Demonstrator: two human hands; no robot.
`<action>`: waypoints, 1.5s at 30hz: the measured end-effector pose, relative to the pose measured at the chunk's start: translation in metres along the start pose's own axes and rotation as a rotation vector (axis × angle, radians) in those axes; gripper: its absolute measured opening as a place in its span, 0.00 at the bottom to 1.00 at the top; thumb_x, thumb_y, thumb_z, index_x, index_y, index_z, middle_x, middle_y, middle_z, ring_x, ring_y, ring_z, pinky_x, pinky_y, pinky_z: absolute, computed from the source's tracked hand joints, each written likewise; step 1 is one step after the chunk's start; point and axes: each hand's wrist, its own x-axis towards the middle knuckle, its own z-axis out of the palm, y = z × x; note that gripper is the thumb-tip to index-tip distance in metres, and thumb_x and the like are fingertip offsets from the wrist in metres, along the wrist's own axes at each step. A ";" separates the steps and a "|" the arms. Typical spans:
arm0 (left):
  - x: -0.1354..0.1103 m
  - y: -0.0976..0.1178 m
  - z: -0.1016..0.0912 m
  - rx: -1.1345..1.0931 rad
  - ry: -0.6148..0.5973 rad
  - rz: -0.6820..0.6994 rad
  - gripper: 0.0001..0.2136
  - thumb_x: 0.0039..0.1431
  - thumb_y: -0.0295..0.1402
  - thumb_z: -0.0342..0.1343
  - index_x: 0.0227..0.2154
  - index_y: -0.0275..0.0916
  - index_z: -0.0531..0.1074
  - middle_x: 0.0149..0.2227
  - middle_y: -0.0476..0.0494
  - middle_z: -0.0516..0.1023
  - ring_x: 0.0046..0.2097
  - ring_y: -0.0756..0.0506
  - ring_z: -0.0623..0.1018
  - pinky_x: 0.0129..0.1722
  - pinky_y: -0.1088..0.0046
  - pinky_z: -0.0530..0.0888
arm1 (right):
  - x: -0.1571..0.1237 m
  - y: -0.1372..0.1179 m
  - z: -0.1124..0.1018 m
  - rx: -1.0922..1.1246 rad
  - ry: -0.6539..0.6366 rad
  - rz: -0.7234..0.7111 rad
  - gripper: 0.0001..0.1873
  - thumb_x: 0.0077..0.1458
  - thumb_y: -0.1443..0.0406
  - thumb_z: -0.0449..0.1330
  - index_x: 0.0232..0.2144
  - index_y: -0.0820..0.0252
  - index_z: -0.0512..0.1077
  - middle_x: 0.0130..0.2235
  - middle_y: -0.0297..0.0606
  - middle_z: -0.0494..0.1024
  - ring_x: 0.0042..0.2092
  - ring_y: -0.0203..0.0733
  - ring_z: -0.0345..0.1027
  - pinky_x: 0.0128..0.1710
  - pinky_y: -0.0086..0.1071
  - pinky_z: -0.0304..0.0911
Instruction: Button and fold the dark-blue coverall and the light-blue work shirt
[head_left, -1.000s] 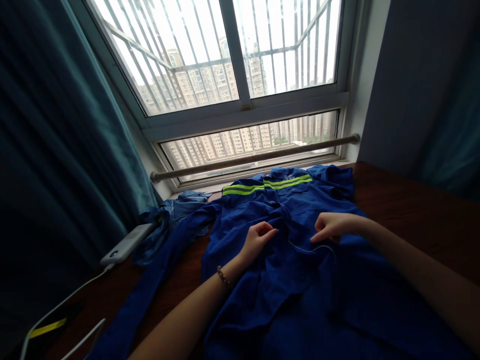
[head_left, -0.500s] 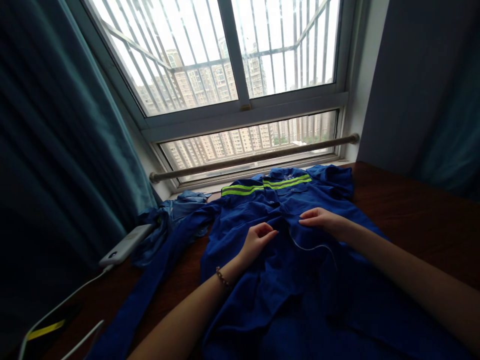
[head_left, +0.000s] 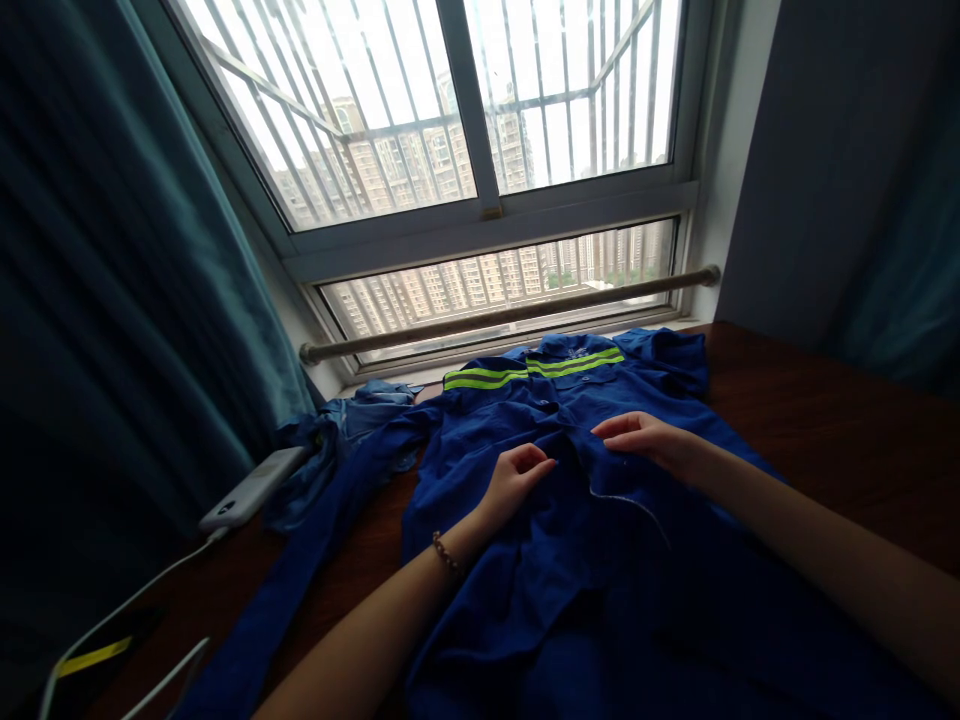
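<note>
A blue work jacket [head_left: 480, 430] with yellow-green and grey reflective stripes [head_left: 574, 362] lies spread out, its chest end towards the window. My left hand [head_left: 517, 478], a beaded bracelet on its wrist, pinches the cloth near the middle of the front. To its right, my right hand [head_left: 645, 440] has thumb and fingers closed on the cloth at the other side of the front opening. Folds hide exactly what lies between the fingertips. A thin white line [head_left: 630, 503] curves over the cloth below my right hand. One long sleeve [head_left: 315, 560] stretches down to the left.
Light blue cloth [head_left: 367, 415] is bunched at the back left, beside a white power bank [head_left: 251, 490] with a white cable [head_left: 135, 590]. A yellow strip [head_left: 94, 656] shows at lower left. Dark brown wood [head_left: 795, 400] lies under the jacket; a window rail [head_left: 517, 312] crosses behind.
My right hand has shifted slightly left and up, and the cloth with the white line has moved and flattened below it. My left hand stays in place.
</note>
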 end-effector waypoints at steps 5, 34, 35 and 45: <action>-0.001 0.010 0.000 -0.009 0.026 -0.010 0.14 0.44 0.41 0.59 0.23 0.33 0.68 0.18 0.53 0.65 0.21 0.55 0.63 0.20 0.80 0.58 | -0.003 -0.002 0.001 0.116 -0.075 0.001 0.22 0.35 0.70 0.66 0.39 0.62 0.70 0.29 0.34 0.75 0.29 0.35 0.70 0.31 0.26 0.65; -0.046 0.055 0.038 -0.108 -0.218 -0.110 0.07 0.46 0.31 0.59 0.27 0.32 0.70 0.23 0.47 0.73 0.23 0.52 0.72 0.24 0.78 0.67 | -0.018 0.026 0.051 -1.223 0.278 -0.627 0.10 0.49 0.74 0.50 0.30 0.63 0.71 0.31 0.39 0.72 0.33 0.38 0.65 0.33 0.29 0.58; -0.047 0.052 0.039 -0.080 -0.205 -0.101 0.07 0.46 0.31 0.58 0.27 0.32 0.70 0.23 0.47 0.73 0.23 0.52 0.72 0.24 0.78 0.67 | -0.018 0.025 0.052 -1.141 0.272 -0.612 0.09 0.48 0.73 0.52 0.29 0.63 0.71 0.30 0.37 0.72 0.32 0.37 0.65 0.32 0.28 0.58; -0.035 0.057 0.028 -0.354 -0.055 -0.219 0.11 0.43 0.32 0.62 0.29 0.32 0.70 0.23 0.45 0.75 0.23 0.51 0.74 0.26 0.76 0.71 | -0.007 0.022 0.044 -0.006 0.104 -0.017 0.11 0.43 0.60 0.62 0.25 0.65 0.73 0.24 0.37 0.75 0.25 0.35 0.67 0.25 0.26 0.60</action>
